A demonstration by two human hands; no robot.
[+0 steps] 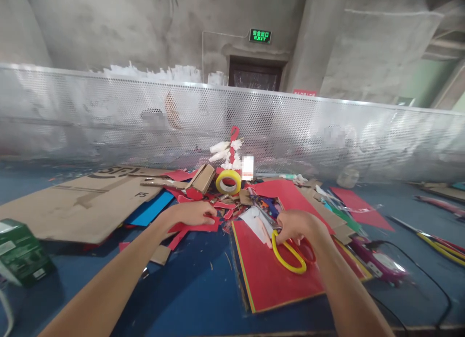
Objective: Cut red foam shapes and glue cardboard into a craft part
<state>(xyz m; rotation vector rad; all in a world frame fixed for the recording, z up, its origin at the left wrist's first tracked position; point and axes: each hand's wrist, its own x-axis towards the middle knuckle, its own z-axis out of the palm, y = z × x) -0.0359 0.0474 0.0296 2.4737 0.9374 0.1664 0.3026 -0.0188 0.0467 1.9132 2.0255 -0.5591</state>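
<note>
On the blue tabletop (174, 296), your right hand (300, 223) is closed on the yellow-and-red-handled scissors (277, 254), over a large red sheet (269, 291). Apart from it, your left hand (196, 213) touches a red paper strip (208, 227); whether it pinches the strip, I cannot tell.

My bare left arm (116, 274) slants up from the lower left to my left hand (194, 213), back upward, fingers bent and pointing right. My bare right arm (350, 283) leans in from the lower right; my right hand (301, 223) curls tightly, knuckles up, well apart from the other.
</note>
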